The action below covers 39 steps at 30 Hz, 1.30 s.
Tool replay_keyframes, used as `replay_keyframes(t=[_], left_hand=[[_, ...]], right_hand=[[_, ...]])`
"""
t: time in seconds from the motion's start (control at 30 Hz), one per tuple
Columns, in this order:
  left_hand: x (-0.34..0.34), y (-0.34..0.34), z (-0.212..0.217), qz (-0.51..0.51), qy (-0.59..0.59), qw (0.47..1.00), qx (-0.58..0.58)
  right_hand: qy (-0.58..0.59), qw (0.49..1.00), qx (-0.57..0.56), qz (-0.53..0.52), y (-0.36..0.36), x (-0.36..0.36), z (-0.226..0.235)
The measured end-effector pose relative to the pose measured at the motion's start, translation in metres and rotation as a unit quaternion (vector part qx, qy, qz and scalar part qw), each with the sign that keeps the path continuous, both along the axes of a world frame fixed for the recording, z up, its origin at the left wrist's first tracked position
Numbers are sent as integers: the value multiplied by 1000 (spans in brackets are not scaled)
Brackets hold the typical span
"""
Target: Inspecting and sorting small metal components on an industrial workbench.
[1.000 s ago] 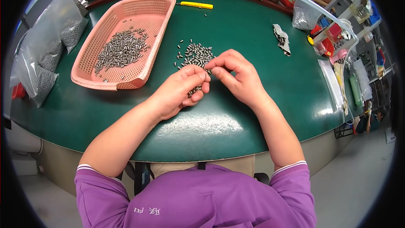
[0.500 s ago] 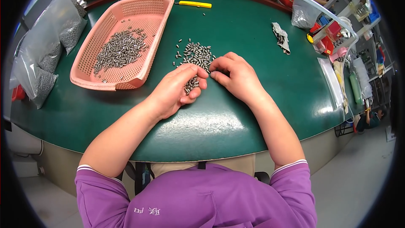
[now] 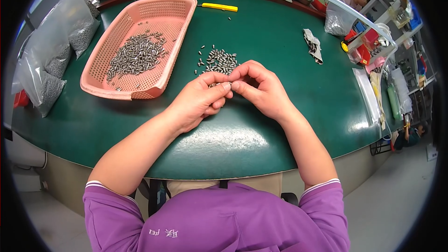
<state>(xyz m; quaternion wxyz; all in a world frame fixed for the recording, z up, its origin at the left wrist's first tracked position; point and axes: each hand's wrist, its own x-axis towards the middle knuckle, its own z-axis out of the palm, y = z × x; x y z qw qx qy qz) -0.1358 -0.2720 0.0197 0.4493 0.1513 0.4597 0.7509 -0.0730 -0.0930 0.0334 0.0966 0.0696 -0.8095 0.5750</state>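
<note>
Okay, so half a second ago my right hand (image 3: pixel 262 91) was down by the near edge of the loose heap (image 3: pixel 221 60), a bit apart from my left hand (image 3: pixel 196 100). Now its thumb and forefinger have come over to meet my left fingertips, and my left thumb has dropped across the metal bits (image 3: pixel 213 85) I'm holding, so only a few peek out. I'd read that as going from the heap back to fiddling with bits between both hands.

Left hand's curled round its handful. Right hand's finger and thumb are narrowed nearly together, but I can't tell if there's a bit between them. The heap sits on the green table (image 3: pixel 280 144) just past my fingers, right of the basket.

Headcount: two hands, one heap, one pink basket (image 3: pixel 150 93) with one bigger pile (image 3: pixel 137 56) inside. Way too many bits to count in either, and I can't count my handful. Roughly four strays lie left of the heap, plus one loner (image 3: pixel 229 18) up near the one yellow knife (image 3: pixel 219 7). One crumpled rag (image 3: pixel 313 45) off to the right. Bags: at least three on the left (image 3: pixel 50 88), one far right (image 3: pixel 337 22).
</note>
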Motion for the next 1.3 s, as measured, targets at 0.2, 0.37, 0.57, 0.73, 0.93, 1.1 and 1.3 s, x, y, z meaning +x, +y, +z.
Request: replay_keyframes(t=[0.2,0.37,0.57,0.73,0.93,1.1,1.3], left_hand=[[-1,-1,1,14,-9,1000,0],[-5,-1,0,19,14,1000,-3],[-2,-3,6,45,-13,999,7],[-1,-2,6,44,-11,999,6],[-3,-1,0,29,-1,1000,1],[0,0,2,-3,17,1000,0],[-2,-1,1,-4,11,1000,5]], right_hand=[[-44,997,-62,15,-1,-3,0],[5,997,51,-64,6,-5,-6],[3,969,233,-85,11,-5,-10],[19,955,283,-87,8,-4,-9],[79,955,267,-98,7,-6,-10],[132,972,191,-24,2,-3,2],[158,972,174,-27,1,-5,0]])
